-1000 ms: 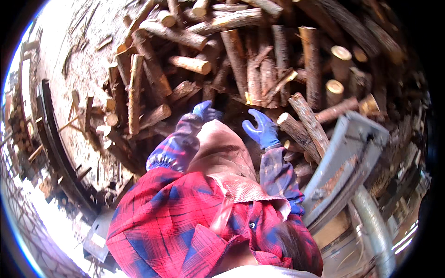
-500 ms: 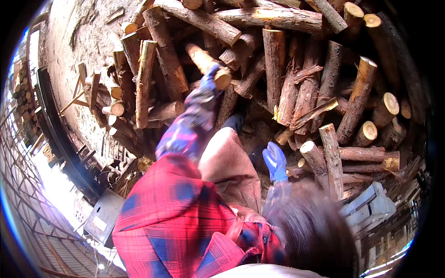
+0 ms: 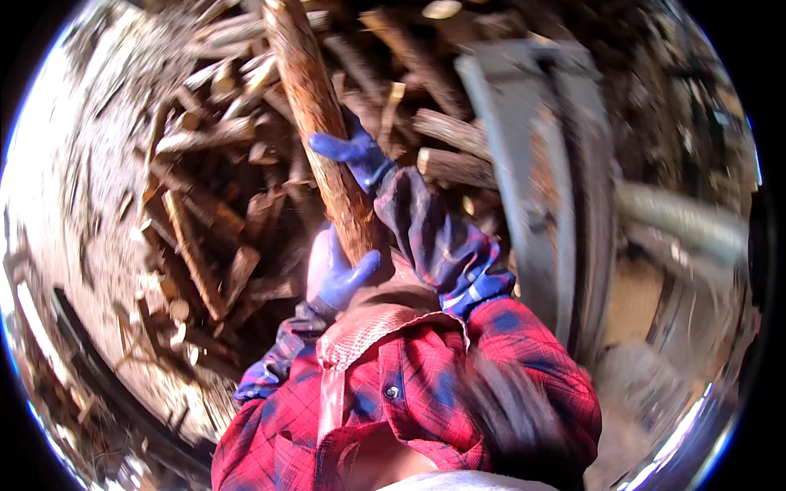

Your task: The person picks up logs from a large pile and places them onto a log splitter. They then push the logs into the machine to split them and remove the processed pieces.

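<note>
A long log (image 3: 315, 102) with reddish-brown, partly peeled bark is lifted in front of my body, its far end running out at the top edge. Near its lower end, my left hand (image 3: 342, 274), in a blue-purple glove, cups the log with the thumb spread to the side. My right hand (image 3: 352, 155), gloved in the same colour, grips it further up, its thumb across the bark. The fingers of both hands are partly hidden by the log.
A heap of cut logs (image 3: 192, 258) lies to the left and ahead, over bare ground (image 3: 57, 188). Close on the right stands a long grey metal beam (image 3: 524, 188), with a pale round bar (image 3: 679, 217) beyond it.
My left hand was on a log in the pile and my right hand was empty; now both hold a raised log. The view has swung right, bringing the metal beam close.
</note>
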The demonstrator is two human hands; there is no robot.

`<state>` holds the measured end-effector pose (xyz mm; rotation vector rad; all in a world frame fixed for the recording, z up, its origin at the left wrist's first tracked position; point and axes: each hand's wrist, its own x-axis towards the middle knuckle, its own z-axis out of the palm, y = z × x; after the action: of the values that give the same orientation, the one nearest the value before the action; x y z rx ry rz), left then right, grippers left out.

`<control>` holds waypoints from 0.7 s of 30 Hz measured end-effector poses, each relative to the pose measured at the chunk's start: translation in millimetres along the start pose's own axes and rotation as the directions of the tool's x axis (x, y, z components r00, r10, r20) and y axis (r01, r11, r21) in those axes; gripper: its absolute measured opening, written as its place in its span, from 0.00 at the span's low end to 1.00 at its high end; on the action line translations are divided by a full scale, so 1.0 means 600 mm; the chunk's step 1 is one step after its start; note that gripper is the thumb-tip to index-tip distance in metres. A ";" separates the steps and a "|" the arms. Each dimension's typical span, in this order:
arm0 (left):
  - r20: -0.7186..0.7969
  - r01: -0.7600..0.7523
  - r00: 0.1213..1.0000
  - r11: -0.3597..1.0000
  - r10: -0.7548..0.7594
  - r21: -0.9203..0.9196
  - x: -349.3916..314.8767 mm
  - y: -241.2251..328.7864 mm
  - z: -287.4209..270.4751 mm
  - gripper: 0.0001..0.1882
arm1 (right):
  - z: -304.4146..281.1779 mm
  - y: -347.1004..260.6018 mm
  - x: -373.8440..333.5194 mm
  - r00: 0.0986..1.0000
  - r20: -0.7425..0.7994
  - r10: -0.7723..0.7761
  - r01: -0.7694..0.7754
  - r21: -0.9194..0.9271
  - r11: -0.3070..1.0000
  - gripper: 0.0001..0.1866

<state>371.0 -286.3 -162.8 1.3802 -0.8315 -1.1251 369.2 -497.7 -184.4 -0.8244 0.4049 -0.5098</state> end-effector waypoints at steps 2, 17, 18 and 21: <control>0.219 -0.066 0.974 0.998 0.064 0.003 0.001 0.026 0.079 0.37 | -0.006 -0.154 -0.119 0.949 -0.111 -0.294 0.272 -0.179 0.945 0.44; 0.637 0.057 0.735 0.956 -0.235 0.287 -0.042 0.027 0.253 0.36 | -0.256 -0.265 -1.072 0.685 -0.391 -0.614 -0.718 -0.504 -0.480 0.50; 0.613 0.027 0.746 0.932 -0.260 0.362 -0.035 0.015 0.236 0.38 | -0.259 -0.266 -1.074 0.693 -0.430 -0.579 -0.704 -0.578 -0.413 0.49; 0.483 0.036 0.836 0.906 -0.258 0.422 -0.030 -0.007 0.179 0.39 | -0.251 -0.264 -1.041 0.735 -0.236 -0.636 -0.588 -0.690 -0.422 0.44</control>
<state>263.2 -302.2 -156.5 1.5008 -1.4374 -1.5632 -256.8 -318.5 -65.3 -2.6337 1.9153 -0.3377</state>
